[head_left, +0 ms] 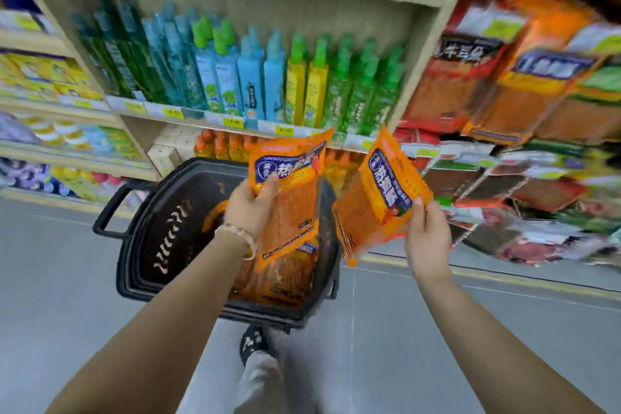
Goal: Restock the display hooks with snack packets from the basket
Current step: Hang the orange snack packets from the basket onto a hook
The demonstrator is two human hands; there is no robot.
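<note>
Orange snack packet [289, 191] gripped in left hand [250, 207], another packet [378, 193] pinched by right hand [426, 235]; basket [161, 239] w/ more left, hooks' display [504, 158] far right, not yet reached.

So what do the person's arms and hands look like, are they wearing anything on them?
Both forearms are bare, with no sleeves in view and no gloves. The left hand has a pale beaded bracelet around its wrist. The right hand and its wrist carry nothing that shows.

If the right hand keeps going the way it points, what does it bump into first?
Probably the hanging snack packets on the display at right. The right hand points up and forward with its orange packet; depth is hard to judge.
</note>
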